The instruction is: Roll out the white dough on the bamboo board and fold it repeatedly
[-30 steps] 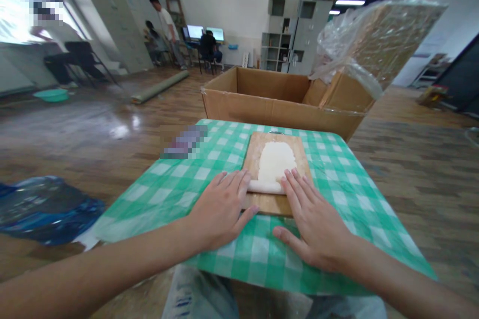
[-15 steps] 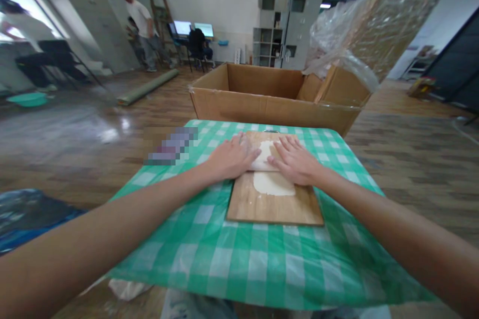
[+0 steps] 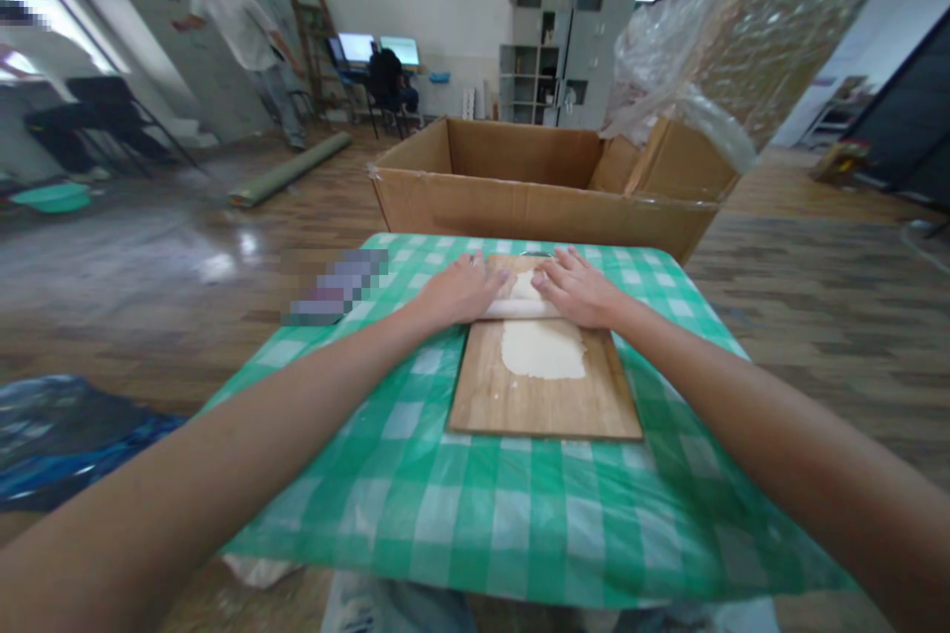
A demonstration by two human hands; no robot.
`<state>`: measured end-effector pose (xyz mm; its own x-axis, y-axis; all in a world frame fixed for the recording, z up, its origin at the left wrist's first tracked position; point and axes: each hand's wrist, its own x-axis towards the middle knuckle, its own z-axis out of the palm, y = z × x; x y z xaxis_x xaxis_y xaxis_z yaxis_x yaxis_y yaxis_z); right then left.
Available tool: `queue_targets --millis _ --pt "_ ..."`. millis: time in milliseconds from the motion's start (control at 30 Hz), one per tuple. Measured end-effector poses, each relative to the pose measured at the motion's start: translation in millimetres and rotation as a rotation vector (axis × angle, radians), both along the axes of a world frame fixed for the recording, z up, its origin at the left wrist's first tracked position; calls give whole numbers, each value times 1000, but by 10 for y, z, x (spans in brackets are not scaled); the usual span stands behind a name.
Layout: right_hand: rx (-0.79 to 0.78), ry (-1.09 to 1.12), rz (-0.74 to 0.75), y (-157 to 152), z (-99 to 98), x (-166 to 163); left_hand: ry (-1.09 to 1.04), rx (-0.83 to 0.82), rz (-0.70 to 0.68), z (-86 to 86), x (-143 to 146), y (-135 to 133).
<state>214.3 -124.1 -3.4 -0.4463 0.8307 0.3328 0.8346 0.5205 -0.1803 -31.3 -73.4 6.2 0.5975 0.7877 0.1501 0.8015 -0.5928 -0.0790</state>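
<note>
**Rolling pin (image 3: 525,310) lies across a flat sheet of dough (image 3: 544,352)**

The left hand (image 3: 465,289) rests palm down over the left end of the pin, its fingers stretched forward and slightly bent. The right hand (image 3: 577,289) lies over the other end in the same way, mostly flat with its fingers forward. Neither is closed around the pin; both ends of it are hidden beneath the palms, and its middle shows in the gap between the hands.

The dough is pale and thin, with an uneven edge. One part lies on the near side of the hands, and a smaller part shows beyond the pin, between the fingertips. Below it is a wooden board (image 3: 545,410), which reaches from under both hands back toward the person. A few pale crumbs lie on its bare near part.

The board sits on a table (image 3: 482,514) covered in green and white check. Left of the left hand, near the table's edge, is a blurred-out flat object (image 3: 337,289). Straight beyond both hands, past the table's far edge, stands an open cardboard box (image 3: 541,208).
</note>
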Motion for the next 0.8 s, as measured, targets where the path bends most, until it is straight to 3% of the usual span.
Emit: queue_targets --millis 133,367,533,667,800 --pt "6 -96 30 -277 -48 3 39 97 -155 18 -85 -317" --pt "-18 -50 -149 -1025 -39 -178 -79 55 -5 11 -134 -787" --pt "49 -72 -164 -1617 0 -385 -107 22 -161 67 -387 -1135" --pt "52 -90 -172 -1882 -19 -463 -93 -30 -180 87 -638 -1160" --pt "32 -89 -187 -1774 -32 -429 -112 -27 -91 10 -693 -980"
